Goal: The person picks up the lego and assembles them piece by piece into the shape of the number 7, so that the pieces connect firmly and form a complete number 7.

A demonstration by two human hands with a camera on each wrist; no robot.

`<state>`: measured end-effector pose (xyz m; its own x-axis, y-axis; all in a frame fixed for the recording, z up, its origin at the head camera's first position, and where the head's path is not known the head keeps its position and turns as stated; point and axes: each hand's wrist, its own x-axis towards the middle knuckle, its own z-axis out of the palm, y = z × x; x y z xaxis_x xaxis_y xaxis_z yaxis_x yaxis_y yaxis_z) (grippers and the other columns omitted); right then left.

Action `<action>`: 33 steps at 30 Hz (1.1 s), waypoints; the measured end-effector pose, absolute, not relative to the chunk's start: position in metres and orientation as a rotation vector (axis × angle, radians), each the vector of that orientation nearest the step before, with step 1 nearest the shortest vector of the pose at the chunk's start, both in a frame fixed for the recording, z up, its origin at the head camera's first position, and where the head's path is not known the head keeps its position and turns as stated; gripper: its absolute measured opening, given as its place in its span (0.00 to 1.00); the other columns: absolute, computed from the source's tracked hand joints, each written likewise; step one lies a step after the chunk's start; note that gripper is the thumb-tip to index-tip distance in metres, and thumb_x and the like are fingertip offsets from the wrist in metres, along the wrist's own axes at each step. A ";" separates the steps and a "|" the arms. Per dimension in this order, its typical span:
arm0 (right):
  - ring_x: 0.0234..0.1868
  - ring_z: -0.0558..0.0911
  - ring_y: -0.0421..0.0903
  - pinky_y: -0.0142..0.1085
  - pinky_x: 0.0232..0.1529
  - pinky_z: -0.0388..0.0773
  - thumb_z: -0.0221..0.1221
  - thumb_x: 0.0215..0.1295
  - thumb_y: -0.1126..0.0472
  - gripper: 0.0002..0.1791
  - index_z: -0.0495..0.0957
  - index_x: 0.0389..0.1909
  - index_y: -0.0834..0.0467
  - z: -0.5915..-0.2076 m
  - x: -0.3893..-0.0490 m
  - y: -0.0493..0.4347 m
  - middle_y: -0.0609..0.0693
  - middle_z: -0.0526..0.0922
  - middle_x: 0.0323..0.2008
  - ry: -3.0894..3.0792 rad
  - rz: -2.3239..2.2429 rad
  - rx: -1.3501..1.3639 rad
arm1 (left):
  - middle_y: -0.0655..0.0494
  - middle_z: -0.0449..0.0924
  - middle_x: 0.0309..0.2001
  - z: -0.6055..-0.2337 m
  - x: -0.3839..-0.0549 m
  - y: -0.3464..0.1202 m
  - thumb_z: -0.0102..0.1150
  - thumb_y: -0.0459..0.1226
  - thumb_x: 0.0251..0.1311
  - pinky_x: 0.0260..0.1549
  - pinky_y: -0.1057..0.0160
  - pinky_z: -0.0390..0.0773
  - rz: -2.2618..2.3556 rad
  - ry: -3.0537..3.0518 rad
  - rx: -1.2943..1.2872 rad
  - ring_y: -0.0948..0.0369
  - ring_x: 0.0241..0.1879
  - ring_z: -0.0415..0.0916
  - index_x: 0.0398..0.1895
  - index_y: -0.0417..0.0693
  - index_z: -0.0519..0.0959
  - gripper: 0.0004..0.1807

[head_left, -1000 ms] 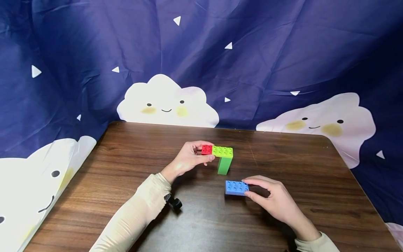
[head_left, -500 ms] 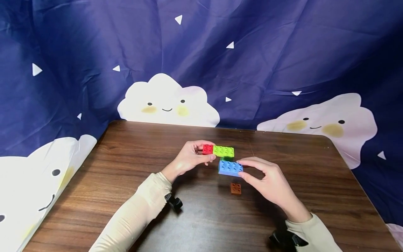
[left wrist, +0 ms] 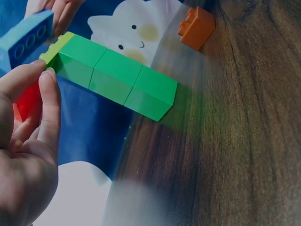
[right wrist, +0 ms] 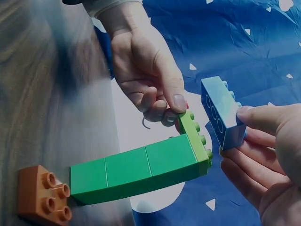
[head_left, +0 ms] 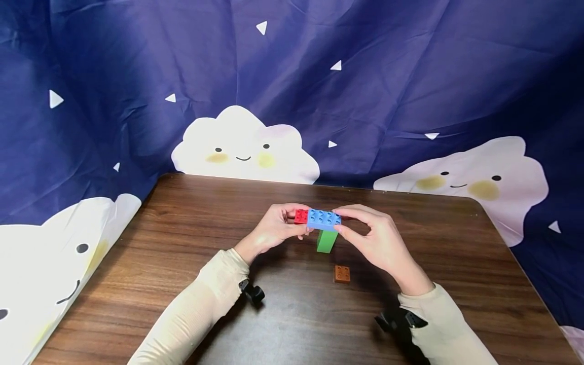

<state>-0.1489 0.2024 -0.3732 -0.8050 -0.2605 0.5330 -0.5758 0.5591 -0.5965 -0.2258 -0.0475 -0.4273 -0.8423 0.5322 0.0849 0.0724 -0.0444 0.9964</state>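
Observation:
My left hand (head_left: 272, 228) grips the red brick (head_left: 301, 216), its thumb reaching the end of a lime-green studded plate (right wrist: 192, 134). That plate sits across the top of an upright column of three green bricks (left wrist: 115, 77). Between the thumb and fingers of my right hand (head_left: 380, 238) is a blue brick (head_left: 321, 218). The right wrist view shows the blue brick apart from the lime plate, over its studs, with a small gap. From the head view the blue brick hides the plate. My left fingers cover most of the red brick in the wrist views.
An orange-brown four-stud brick (head_left: 342, 274) lies on the wooden table (head_left: 205, 208), nearer the person than the green column. Behind the table hangs a dark blue cloth (head_left: 283, 66) with smiling clouds. A black camera mount (head_left: 252, 292) sticks out from the left wrist.
My right hand has carried the blue brick away from the person and up, from over the orange-brown brick to above the lime plate. The orange-brown brick has come into view. My left hand stays put.

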 end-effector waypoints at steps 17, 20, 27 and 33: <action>0.53 0.90 0.51 0.35 0.55 0.84 0.76 0.64 0.66 0.17 0.91 0.54 0.56 -0.373 -0.169 0.186 0.51 0.92 0.52 -2.448 1.083 0.655 | 0.51 0.91 0.35 -0.426 -0.225 -0.048 0.72 0.24 0.62 0.34 0.59 0.90 1.932 1.909 0.646 0.57 0.32 0.85 0.56 0.29 0.83 0.19; 0.53 0.90 0.52 0.41 0.55 0.85 0.76 0.64 0.66 0.17 0.91 0.53 0.57 -0.373 -0.171 0.183 0.52 0.92 0.52 -2.452 1.093 0.659 | 0.54 0.91 0.34 -0.427 -0.225 -0.049 0.71 0.24 0.63 0.35 0.58 0.90 1.931 1.906 0.644 0.58 0.32 0.85 0.56 0.28 0.83 0.18; 0.53 0.90 0.52 0.52 0.54 0.87 0.75 0.65 0.64 0.17 0.90 0.54 0.58 -0.373 -0.173 0.178 0.53 0.91 0.53 -2.497 1.110 0.642 | 0.56 0.91 0.34 -0.428 -0.225 -0.049 0.70 0.24 0.64 0.34 0.59 0.90 1.938 1.892 0.639 0.61 0.31 0.86 0.58 0.27 0.82 0.19; 0.53 0.90 0.52 0.52 0.54 0.87 0.75 0.66 0.64 0.16 0.90 0.54 0.57 -0.374 -0.174 0.178 0.52 0.91 0.53 -2.516 1.114 0.641 | 0.56 0.91 0.34 -0.427 -0.225 -0.050 0.70 0.24 0.64 0.34 0.60 0.90 1.941 1.891 0.639 0.61 0.31 0.86 0.57 0.28 0.83 0.18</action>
<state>-0.1740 0.1775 -0.3744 -0.8497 -0.2716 0.4518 -0.5171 0.5964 -0.6139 -0.2254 -0.0496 -0.4271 -0.8345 0.5462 0.0721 0.0579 -0.0432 0.9974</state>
